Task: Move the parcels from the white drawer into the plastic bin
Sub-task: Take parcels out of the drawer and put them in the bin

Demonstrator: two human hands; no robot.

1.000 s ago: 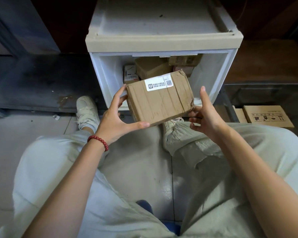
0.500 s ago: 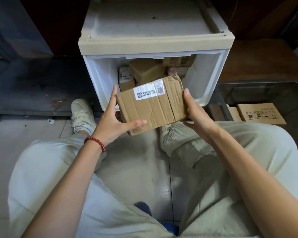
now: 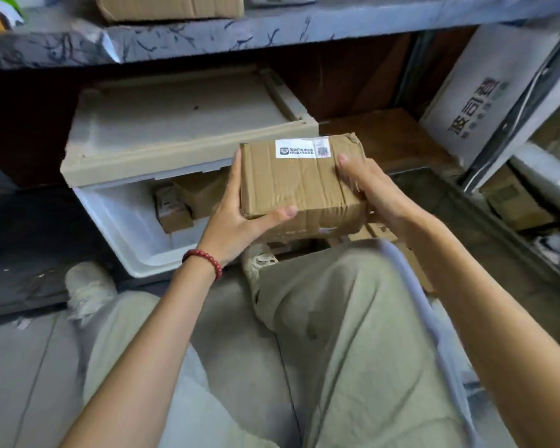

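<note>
Brown cardboard is basically the whole scene here. A taped-up parcel [image 3: 301, 182] with a white label [image 3: 302, 148] along its far edge is being held up in the air in front of the right end of the white drawer [image 3: 117, 221], clear of its rim. The person has both hands on it. The left hand [image 3: 236, 221] has its fingers [image 3: 235, 176] running straight up the parcel's left side, and the thumb is hooked over the near edge, so that's a proper grip. The right hand [image 3: 372, 192] cups the opposite end, with its fingers [image 3: 345, 163] curled over the top face. The parcel sits roughly level between them, tipped slightly toward the camera. Inside the white drawer, toward the back, other parcels [image 3: 175, 205] lie bunched together, partly hidden behind the left hand. The drawer is pulled out from under a beige top [image 3: 175, 124], and above that runs a dark marbled shelf [image 3: 272, 30] with a cardboard box [image 3: 168, 6] on it. Well to the right of the drawer, a white bag [image 3: 476, 101] with dark lettering leans at an angle. There's a red bead bracelet [image 3: 204, 258] on the left wrist and a pale shoe [image 3: 89, 286] on the floor just below the drawer's left corner. Some flat boxes low down to the right of the drawer are too blurred and covered by the right arm to make out.
</note>
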